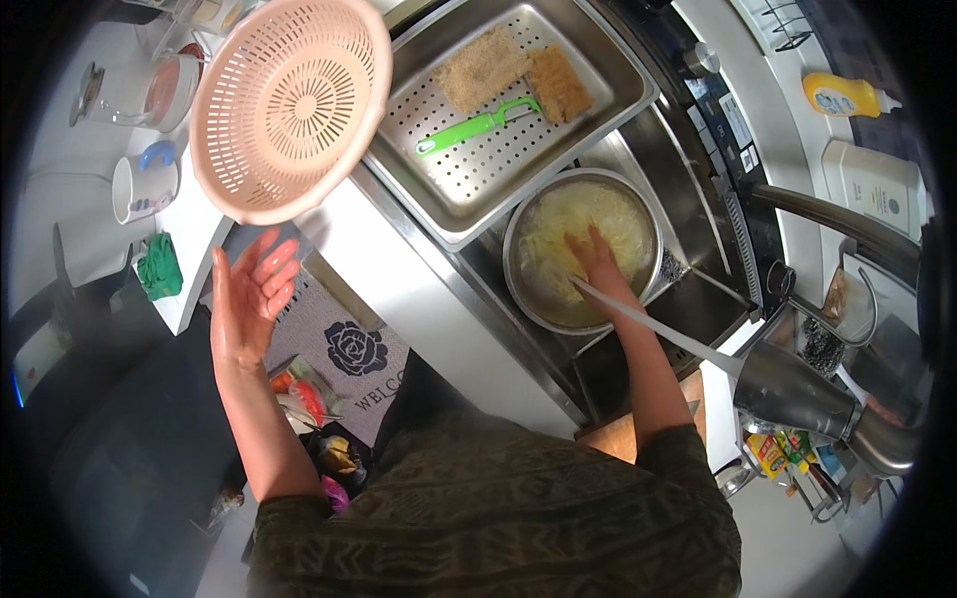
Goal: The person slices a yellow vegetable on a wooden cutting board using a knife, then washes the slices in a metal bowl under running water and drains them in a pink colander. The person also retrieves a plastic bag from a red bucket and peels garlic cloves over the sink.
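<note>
My right hand (594, 261) reaches into a round metal bowl (514, 288) in the sink, its fingers partly under cloudy water among pale yellow shreds (583, 217) of food. A stream of water runs from the faucet head (796, 392) into the bowl. Whether those fingers grip any shreds cannot be made out. My left hand (258, 299) is raised over the floor at the left, wet, palm up, fingers apart and holding nothing. Just above it is a pink plastic colander (306, 108); I see no contact between them.
A perforated steel tray (463, 209) spans the sink, bearing a green peeler (475, 131) and two scouring pads (482, 67). A cutting board (613, 441) lies near my right forearm. A mug (146, 187) and glass pitcher (142, 93) stand left. Bottles (845, 96) line the right.
</note>
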Demonstrator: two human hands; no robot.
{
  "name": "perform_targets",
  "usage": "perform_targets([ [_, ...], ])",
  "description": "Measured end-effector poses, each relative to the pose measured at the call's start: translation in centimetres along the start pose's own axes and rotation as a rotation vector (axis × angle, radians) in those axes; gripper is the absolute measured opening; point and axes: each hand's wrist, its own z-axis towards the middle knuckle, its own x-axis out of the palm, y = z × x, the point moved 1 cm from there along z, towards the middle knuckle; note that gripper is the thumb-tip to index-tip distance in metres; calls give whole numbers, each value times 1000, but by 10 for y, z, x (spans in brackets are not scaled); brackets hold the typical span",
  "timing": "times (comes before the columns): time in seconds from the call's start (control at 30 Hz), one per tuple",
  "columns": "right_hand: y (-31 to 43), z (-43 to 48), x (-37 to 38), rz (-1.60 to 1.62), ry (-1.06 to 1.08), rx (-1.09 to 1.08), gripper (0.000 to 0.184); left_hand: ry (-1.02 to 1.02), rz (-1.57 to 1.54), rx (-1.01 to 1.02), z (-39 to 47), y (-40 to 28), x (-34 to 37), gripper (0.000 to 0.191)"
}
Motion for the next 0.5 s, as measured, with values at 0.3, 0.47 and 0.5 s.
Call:
perform_targets([
  [0.3,-70,-76,17,276,-519,737,28,59,-15,-19,52,-2,6,60],
  [0.47,-69,-77,62,1883,-277,1002,34,-96,-88,75,59,7,1,39],
  [0.5,-68,-76,64,1873,-263,1046,35,-142,-82,100,56,8,2,38],
])
